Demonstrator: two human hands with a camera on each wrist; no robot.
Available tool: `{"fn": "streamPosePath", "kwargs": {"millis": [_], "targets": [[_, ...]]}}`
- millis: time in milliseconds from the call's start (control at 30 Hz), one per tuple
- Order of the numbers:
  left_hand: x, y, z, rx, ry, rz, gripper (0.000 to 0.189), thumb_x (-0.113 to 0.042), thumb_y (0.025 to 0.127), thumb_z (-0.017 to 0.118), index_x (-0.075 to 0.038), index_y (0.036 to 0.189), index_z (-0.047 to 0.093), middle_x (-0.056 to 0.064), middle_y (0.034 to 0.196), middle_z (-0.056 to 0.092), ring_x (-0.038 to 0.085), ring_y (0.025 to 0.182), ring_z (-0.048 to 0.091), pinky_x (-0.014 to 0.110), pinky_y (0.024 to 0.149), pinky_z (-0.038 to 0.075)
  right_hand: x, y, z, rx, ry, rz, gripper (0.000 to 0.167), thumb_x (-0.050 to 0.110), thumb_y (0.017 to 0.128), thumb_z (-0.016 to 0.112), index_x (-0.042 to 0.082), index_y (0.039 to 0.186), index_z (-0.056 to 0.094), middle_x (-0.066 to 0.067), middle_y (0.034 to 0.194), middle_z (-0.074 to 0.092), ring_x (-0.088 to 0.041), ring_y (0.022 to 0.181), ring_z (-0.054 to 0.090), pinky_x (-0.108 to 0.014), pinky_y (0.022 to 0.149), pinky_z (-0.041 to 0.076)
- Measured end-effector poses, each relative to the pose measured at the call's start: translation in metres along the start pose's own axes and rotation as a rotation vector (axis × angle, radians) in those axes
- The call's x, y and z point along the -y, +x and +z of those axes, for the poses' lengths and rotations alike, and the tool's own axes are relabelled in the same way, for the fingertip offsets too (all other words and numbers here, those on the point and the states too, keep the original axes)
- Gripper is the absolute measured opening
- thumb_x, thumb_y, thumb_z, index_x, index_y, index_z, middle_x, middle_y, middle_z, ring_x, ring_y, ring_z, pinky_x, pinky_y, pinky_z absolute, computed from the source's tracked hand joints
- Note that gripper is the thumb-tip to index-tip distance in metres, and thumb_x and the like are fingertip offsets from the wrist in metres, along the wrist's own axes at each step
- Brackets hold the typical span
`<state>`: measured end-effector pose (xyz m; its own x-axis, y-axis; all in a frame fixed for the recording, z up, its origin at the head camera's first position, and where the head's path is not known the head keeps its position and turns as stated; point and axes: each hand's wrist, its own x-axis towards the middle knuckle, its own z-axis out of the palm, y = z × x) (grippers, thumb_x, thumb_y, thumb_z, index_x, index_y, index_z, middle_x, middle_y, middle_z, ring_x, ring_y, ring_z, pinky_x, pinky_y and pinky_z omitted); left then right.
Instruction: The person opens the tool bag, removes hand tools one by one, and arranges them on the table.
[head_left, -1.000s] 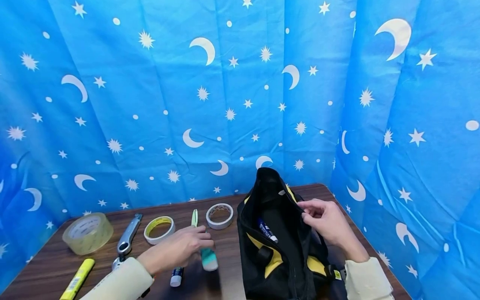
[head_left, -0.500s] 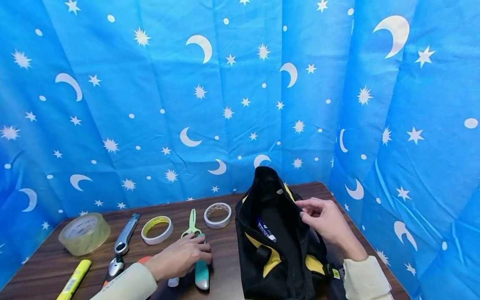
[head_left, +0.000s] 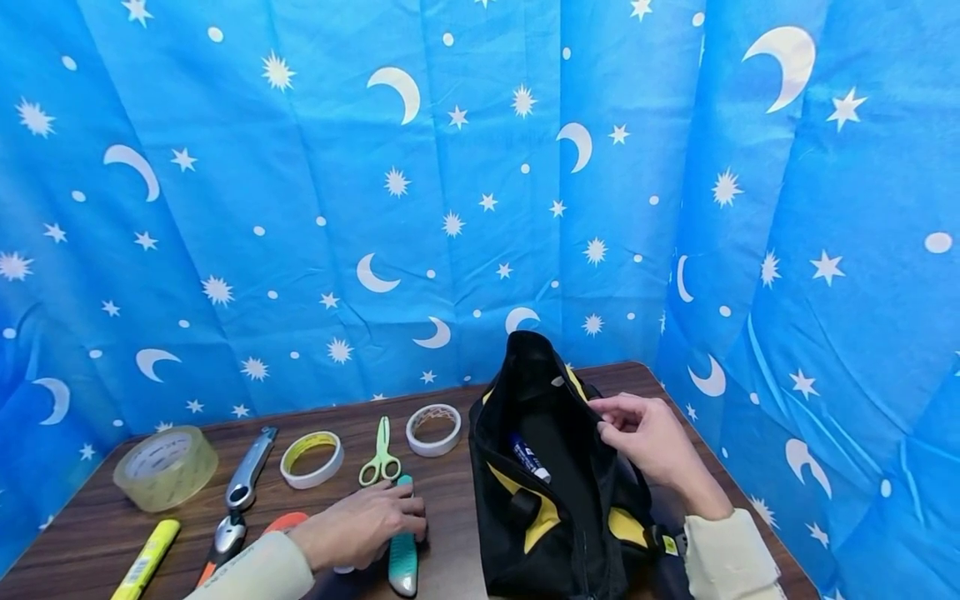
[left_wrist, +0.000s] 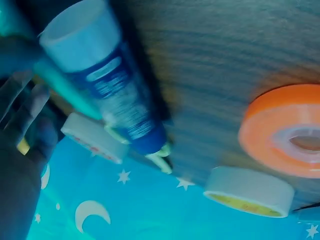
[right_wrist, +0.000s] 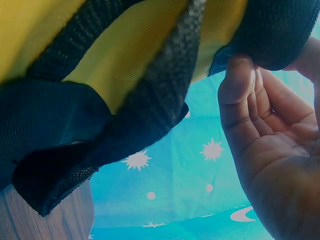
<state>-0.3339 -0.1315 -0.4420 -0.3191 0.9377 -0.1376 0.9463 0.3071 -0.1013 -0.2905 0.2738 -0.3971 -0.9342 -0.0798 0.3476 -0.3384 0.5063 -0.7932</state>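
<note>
My left hand (head_left: 363,523) grips a teal ribbed-handled tool (head_left: 403,562) with a grey end; its exact kind cannot be told. Beside that hand lies a blue glue stick (left_wrist: 120,90) with a white cap, mostly hidden by the hand in the head view. Pale green scissors (head_left: 381,458) lie just beyond its fingers. My right hand (head_left: 645,442) pinches the edge of a black and yellow tool bag (head_left: 495,517) between thumb and fingers, and the bag's mouth gapes. Inside it rests a blue and white tube (head_left: 530,458).
Several tape rolls lie about: a wide clear roll (head_left: 167,468), two white rolls, one at left (head_left: 312,460) and one by the bag (head_left: 433,430), and an orange one (left_wrist: 280,135). A grey box cutter (head_left: 251,471) and a yellow stick-shaped item (head_left: 146,560) lie left. A curtain (head_left: 450,167) backs the table.
My left hand and the teal tool have moved toward me, uncovering the scissors' handles. The tool has swung straighter. My right hand keeps its hold on the bag.
</note>
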Motion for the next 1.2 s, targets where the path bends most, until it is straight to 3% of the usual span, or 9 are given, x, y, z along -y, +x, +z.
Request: {"fn": "streamPosePath", "kwargs": {"millis": [100, 167, 333, 500, 600, 700, 833, 1100, 1200], "targets": [[-0.002, 0.002, -0.01, 0.013, -0.075, -0.027, 0.051, -0.006, 0.076, 0.074, -0.027, 0.119, 0.057, -0.01, 0.112, 0.052, 0.015, 0.104, 0.051, 0.037, 0.084, 0.047, 0.0, 0.0, 0.0, 0.003, 0.0, 0.003, 0.024, 0.005, 0.086, 0.065, 0.006, 0.11, 0.07, -0.002, 0.078, 0.058, -0.022, 0.067, 0.054, -0.028, 0.059, 0.047], [-0.003, 0.005, -0.02, -0.021, -0.109, -0.043, 0.05, -0.006, 0.077, 0.072, -0.024, 0.12, 0.056, -0.01, 0.112, 0.051, 0.011, 0.099, 0.048, 0.034, 0.08, 0.047, 0.0, 0.0, 0.0, 0.004, 0.001, 0.005, 0.024, 0.005, 0.086, 0.065, 0.006, 0.11, 0.07, -0.002, 0.078, 0.057, -0.022, 0.068, 0.054, -0.028, 0.06, 0.047], [-0.009, 0.021, -0.052, -0.236, -0.049, -0.083, 0.028, -0.013, 0.081, 0.069, -0.022, 0.105, 0.059, -0.01, 0.099, 0.051, 0.008, 0.087, 0.047, 0.031, 0.074, 0.045, -0.002, 0.0, -0.001, 0.005, 0.002, 0.021, 0.024, 0.005, 0.086, 0.064, 0.006, 0.11, 0.069, -0.003, 0.078, 0.057, -0.022, 0.067, 0.054, -0.028, 0.059, 0.046], [-0.013, 0.045, -0.078, -0.453, -0.001, -0.087, 0.02, -0.014, 0.082, 0.069, -0.019, 0.1, 0.06, -0.006, 0.097, 0.055, 0.009, 0.088, 0.048, 0.028, 0.076, 0.046, -0.002, -0.001, -0.001, 0.003, 0.011, 0.017, 0.024, 0.005, 0.086, 0.065, 0.005, 0.11, 0.069, -0.002, 0.078, 0.057, -0.021, 0.067, 0.054, -0.028, 0.059, 0.046], [-0.017, 0.063, -0.089, -0.538, -0.026, -0.036, 0.019, -0.013, 0.085, 0.068, -0.016, 0.103, 0.062, -0.005, 0.099, 0.058, 0.009, 0.088, 0.049, 0.025, 0.076, 0.045, -0.001, -0.002, -0.001, 0.009, 0.025, 0.005, 0.024, 0.006, 0.087, 0.065, 0.004, 0.111, 0.069, -0.002, 0.078, 0.058, -0.02, 0.067, 0.053, -0.027, 0.059, 0.046], [-0.023, 0.082, -0.096, -0.576, -0.059, 0.0, 0.017, -0.011, 0.088, 0.065, -0.016, 0.105, 0.063, -0.007, 0.1, 0.059, 0.008, 0.086, 0.048, 0.022, 0.073, 0.043, 0.0, -0.003, 0.0, 0.008, 0.043, -0.004, 0.025, 0.007, 0.087, 0.066, 0.004, 0.111, 0.068, -0.002, 0.079, 0.058, -0.019, 0.067, 0.053, -0.027, 0.059, 0.046], [-0.029, 0.108, -0.099, -0.538, -0.091, -0.035, 0.017, -0.014, 0.091, 0.063, -0.019, 0.107, 0.063, -0.009, 0.102, 0.058, 0.007, 0.089, 0.048, 0.021, 0.075, 0.043, -0.001, -0.003, 0.0, 0.004, 0.052, -0.006, 0.025, 0.006, 0.087, 0.066, 0.004, 0.111, 0.068, -0.002, 0.078, 0.057, -0.019, 0.067, 0.053, -0.027, 0.059, 0.046], [-0.027, 0.154, -0.097, -0.313, -0.164, -0.185, 0.021, -0.016, 0.086, 0.071, -0.019, 0.106, 0.068, -0.006, 0.102, 0.062, 0.007, 0.092, 0.057, 0.023, 0.082, 0.047, -0.001, -0.001, -0.003, -0.001, 0.045, 0.001, 0.023, 0.004, 0.086, 0.065, 0.005, 0.109, 0.07, -0.003, 0.078, 0.059, -0.021, 0.067, 0.055, -0.028, 0.06, 0.047], [-0.025, 0.17, -0.094, -0.212, -0.261, -0.249, 0.022, -0.01, 0.085, 0.071, -0.018, 0.106, 0.068, -0.005, 0.097, 0.063, 0.007, 0.086, 0.058, 0.023, 0.078, 0.048, 0.0, -0.001, -0.004, 0.005, 0.048, -0.001, 0.024, 0.005, 0.086, 0.066, 0.004, 0.11, 0.069, -0.003, 0.078, 0.059, -0.02, 0.066, 0.054, -0.028, 0.059, 0.047]]}}
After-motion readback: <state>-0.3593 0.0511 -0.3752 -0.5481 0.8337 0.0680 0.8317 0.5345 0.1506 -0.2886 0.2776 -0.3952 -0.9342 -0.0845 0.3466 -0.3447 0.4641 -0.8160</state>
